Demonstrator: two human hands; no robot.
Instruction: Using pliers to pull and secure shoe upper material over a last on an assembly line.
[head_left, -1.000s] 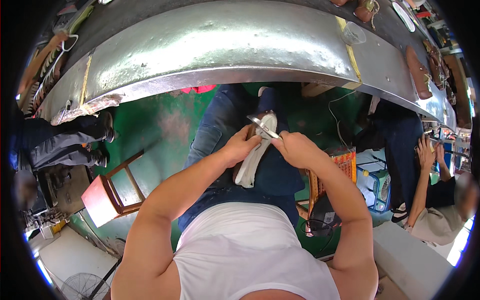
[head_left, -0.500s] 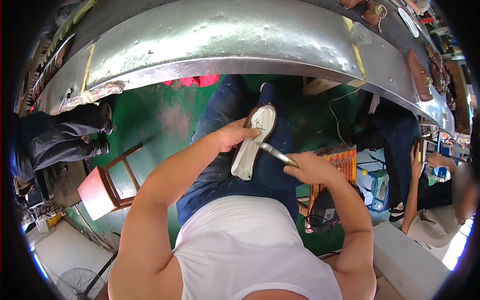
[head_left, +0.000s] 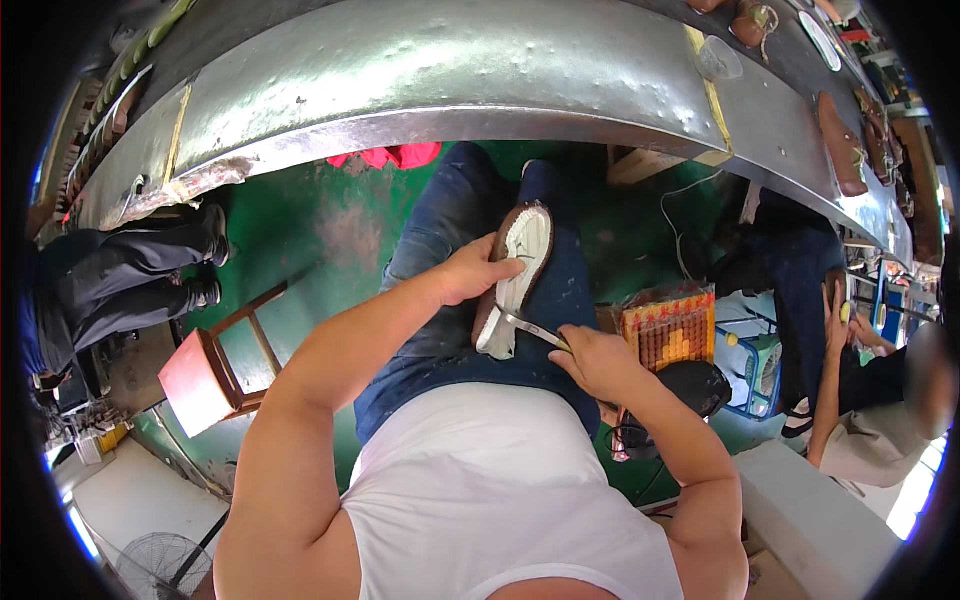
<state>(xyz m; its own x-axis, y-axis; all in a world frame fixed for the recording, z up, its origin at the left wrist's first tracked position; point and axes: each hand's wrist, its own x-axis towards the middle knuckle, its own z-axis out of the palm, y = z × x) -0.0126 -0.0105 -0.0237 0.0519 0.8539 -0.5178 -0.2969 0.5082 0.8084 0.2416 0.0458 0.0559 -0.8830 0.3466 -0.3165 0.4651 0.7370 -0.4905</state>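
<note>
A brown shoe (head_left: 537, 268) lies bottom up over my right thigh, its underside whitish and rough with a ragged pale edge at the heel. My left hand (head_left: 475, 272) grips it around the middle, thumb pressed on the white underside. My right hand (head_left: 597, 360) is closed around a slim metal tool (head_left: 532, 327), whose curved end touches the shoe's edge near the heel. The tool's exact kind cannot be made out, since my fingers cover its rear part.
A metal-topped bench (head_left: 450, 80) runs ahead, with brown shoes (head_left: 842, 145) and a clear plastic cup (head_left: 719, 60) at its right. A red-topped stool (head_left: 195, 383) stands left. A beaded seat cover (head_left: 668, 332) lies right. Another person's hands (head_left: 838, 315) work at far right.
My right hand has moved slightly left and down, and the tool's end has shifted from the shoe's middle toward the heel edge. The shoe has tilted slightly in my left hand.
</note>
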